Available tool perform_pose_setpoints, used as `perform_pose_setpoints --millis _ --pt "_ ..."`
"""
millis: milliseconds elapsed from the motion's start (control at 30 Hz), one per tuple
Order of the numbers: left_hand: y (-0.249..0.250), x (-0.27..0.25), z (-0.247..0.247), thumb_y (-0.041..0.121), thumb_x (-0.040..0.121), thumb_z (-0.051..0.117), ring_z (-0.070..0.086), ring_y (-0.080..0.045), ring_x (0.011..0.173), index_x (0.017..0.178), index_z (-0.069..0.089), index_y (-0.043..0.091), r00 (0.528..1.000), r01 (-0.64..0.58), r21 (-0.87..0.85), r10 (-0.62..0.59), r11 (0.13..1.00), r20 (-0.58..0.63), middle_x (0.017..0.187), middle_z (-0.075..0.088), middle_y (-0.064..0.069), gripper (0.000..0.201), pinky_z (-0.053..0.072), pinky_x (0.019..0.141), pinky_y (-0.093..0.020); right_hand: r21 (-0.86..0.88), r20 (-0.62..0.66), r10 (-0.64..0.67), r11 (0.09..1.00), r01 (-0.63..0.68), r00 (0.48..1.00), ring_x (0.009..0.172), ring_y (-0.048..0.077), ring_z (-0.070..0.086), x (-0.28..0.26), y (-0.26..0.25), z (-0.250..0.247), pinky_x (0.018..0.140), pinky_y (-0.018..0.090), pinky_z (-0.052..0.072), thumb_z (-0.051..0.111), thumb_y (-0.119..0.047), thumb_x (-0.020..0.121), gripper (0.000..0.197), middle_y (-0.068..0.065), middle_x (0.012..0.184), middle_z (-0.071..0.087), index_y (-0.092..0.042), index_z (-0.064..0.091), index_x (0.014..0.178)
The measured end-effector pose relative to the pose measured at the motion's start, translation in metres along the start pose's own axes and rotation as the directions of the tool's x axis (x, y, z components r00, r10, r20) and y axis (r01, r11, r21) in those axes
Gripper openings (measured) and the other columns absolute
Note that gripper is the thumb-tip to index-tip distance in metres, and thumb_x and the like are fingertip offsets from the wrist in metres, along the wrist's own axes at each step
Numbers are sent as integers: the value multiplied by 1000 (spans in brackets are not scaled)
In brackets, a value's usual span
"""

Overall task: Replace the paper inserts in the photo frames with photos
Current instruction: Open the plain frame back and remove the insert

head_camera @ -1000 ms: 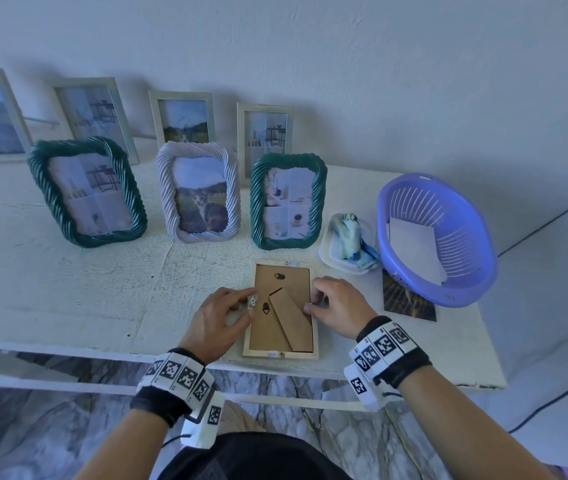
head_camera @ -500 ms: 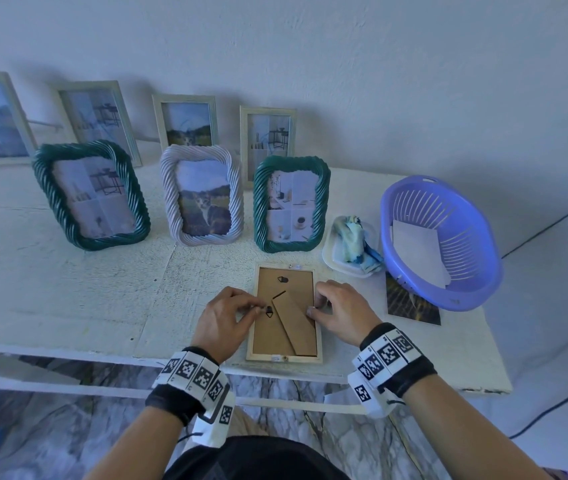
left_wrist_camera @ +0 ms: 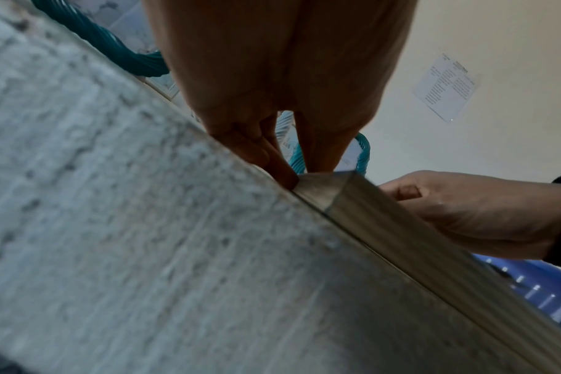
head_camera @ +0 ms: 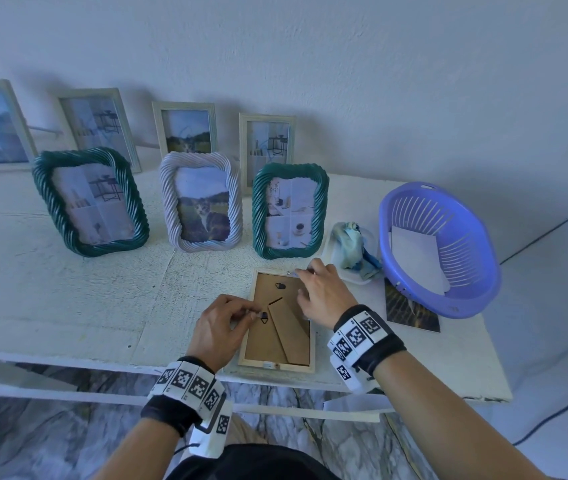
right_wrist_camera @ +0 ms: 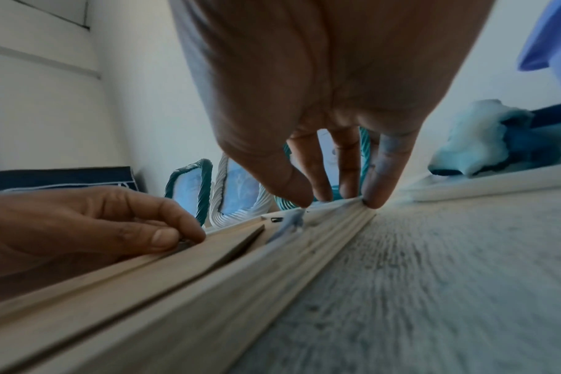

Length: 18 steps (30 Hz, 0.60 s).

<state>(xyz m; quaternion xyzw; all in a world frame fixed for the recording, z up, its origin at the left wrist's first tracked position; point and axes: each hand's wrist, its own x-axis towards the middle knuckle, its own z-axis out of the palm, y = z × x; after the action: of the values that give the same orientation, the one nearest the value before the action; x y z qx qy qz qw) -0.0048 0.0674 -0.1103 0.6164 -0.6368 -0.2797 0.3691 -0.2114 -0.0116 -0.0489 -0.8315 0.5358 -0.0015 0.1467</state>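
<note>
A light wooden photo frame lies face down near the table's front edge, its brown backing board and folded stand up. My left hand rests at the frame's left side and pinches a small metal clip between thumb and forefinger; the right wrist view shows the pinch. My right hand reaches to the frame's top right corner, where its fairly straight fingertips touch the frame's edge beside another clip. A dark photo lies half under the basket.
A purple basket at the right holds white paper. A white tray with a blue cloth sits beside it. Three rope-edged frames stand behind the work spot, with several plain frames against the wall.
My right hand has moved from the middle of the frame's right side up to its top right corner. My left hand has stayed at the left clip.
</note>
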Motion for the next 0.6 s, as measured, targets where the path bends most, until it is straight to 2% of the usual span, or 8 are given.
perform_pose_setpoints --millis 100,333,467,600 --pt "-1 0 1 22 86 71 64 -5 80 94 75 28 1000 14 -19 -14 1000 -5 94 62 10 11 51 70 -13 88 -9 31 996 -30 999 105 30 42 -2 2 3 95 32 36 49 -16 90 48 10 120 43 -14 49 138" --pt "-1 0 2 21 86 71 64 -1 81 93 75 30 1000 24 -12 -24 1000 -7 94 62 13 12 49 70 -11 205 -32 67 977 -59 997 108 29 39 -8 1 11 100 29 32 51 -12 89 51 9 122 42 -16 50 139" --pt "-1 0 2 22 86 71 64 -1 81 93 75 29 1000 27 -14 -28 1000 -14 94 62 13 11 48 69 -8 256 -6 89 963 -84 996 114 27 34 -10 1 15 95 23 27 51 -13 89 48 5 126 38 -24 54 136" --pt "-2 0 3 22 86 72 65 0 82 93 75 31 1000 19 -13 -19 1000 -22 94 62 14 11 50 68 -11 321 37 86 943 -94 996 114 23 31 -8 4 13 92 19 21 48 -12 90 48 3 126 36 -31 56 134"
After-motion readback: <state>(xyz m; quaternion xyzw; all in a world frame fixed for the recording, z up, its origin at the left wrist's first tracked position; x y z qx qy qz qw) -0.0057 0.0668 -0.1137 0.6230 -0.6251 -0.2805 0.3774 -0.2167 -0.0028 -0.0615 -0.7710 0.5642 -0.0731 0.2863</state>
